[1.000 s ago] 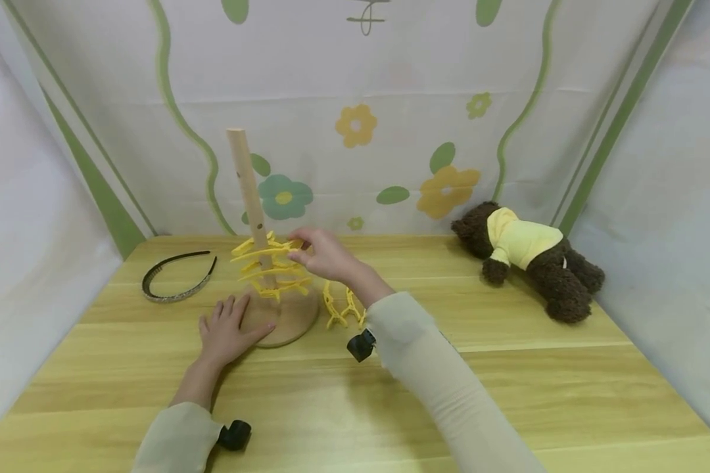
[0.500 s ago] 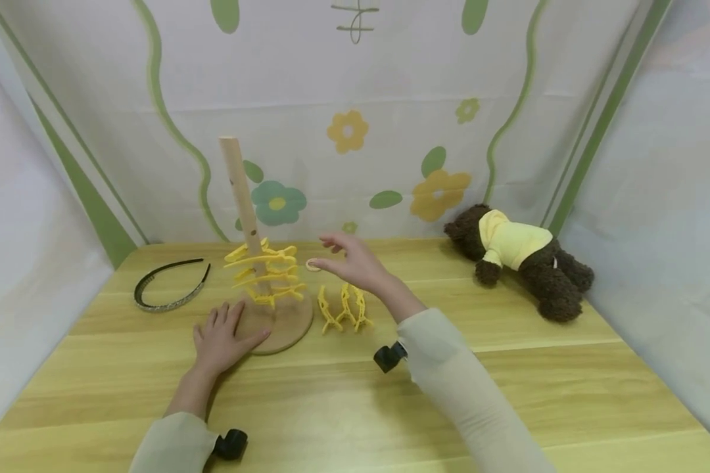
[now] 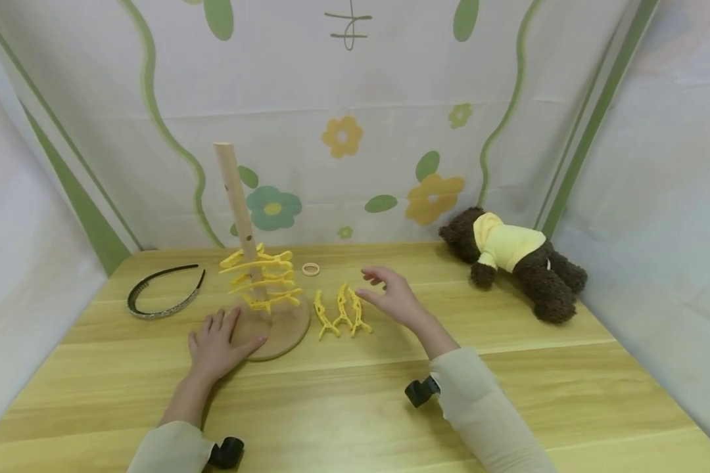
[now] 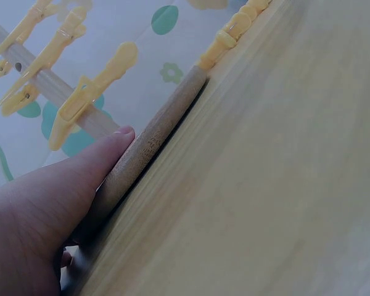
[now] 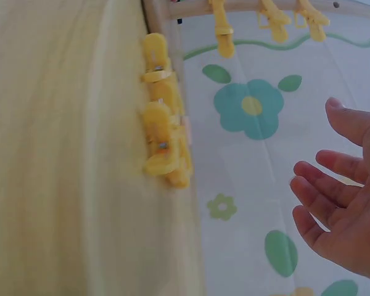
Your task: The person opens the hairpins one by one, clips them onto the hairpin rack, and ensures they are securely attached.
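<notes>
My left hand (image 3: 213,348) rests with spread fingers on the round wooden base (image 3: 286,335) of an upright stand. In the left wrist view, its thumb lies on the base's edge. Several yellow plastic clips (image 3: 260,284) stick out from the lower part of the wooden post (image 3: 235,194). A pale wooden ring (image 3: 310,269) lies on the table just right of the post. More yellow clips (image 3: 344,312) stand on the table beside the base. Above and right of these, my right hand (image 3: 393,299) hovers with loosely bent fingers, holding nothing.
A black headband (image 3: 165,292) with a glittery band lies left of the stand. At the back right, a brown teddy bear (image 3: 517,259) in a yellow top lies on the wooden table (image 3: 355,401). A flower-patterned cloth (image 3: 390,118) hangs behind.
My right hand has left the clips on the post, let the small ring down on the table, and drawn back to the right. The left hand stays on the base.
</notes>
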Demonstrator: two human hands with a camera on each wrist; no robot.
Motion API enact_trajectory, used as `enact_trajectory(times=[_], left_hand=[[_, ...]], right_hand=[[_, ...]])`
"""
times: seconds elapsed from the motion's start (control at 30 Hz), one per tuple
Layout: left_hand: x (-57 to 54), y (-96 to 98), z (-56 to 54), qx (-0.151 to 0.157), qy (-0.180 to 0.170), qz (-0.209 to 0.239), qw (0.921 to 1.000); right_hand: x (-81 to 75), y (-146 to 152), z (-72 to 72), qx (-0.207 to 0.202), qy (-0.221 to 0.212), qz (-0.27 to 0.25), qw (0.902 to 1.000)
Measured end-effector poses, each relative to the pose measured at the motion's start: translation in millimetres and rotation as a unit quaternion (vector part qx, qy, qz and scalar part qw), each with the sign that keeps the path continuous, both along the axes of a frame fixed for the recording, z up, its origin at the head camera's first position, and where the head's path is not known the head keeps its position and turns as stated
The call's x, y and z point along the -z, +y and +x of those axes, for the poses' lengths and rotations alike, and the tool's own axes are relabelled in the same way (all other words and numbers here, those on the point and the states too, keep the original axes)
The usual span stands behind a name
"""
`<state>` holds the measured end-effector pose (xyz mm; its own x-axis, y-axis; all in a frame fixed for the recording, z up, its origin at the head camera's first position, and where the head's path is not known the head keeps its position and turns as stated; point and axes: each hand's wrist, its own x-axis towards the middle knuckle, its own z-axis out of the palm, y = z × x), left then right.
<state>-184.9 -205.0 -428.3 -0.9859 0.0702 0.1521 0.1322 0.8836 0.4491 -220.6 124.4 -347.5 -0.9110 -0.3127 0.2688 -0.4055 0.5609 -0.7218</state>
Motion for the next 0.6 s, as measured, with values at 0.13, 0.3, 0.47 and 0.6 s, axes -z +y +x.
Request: enact_trajectory(times=[0.13,0.3,0.47,0.6], left_hand=[[0.2,-0.6,1.0,0.000,0.001,-0.001,1.0000],[0.1,-1.5,1.2,-0.002,-0.005,-0.001,1.0000],[-1.2,0.1,0.8,0.000,-0.005,0.004,1.0000],[-0.7,-0.1,0.6,0.000,-0.008,0.003,1.0000]], right_hand=[[16.0,6,6.4,0.008,-0.021,0.007,0.9997],[31.8,8,12.9,-0.012,-0.054,0.033,0.9979],[45.2,9,15.0,-0.017,-0.062,0.014,0.9978],[59.9,8,15.4,-0.014,-0.055,0.000,0.9984]])
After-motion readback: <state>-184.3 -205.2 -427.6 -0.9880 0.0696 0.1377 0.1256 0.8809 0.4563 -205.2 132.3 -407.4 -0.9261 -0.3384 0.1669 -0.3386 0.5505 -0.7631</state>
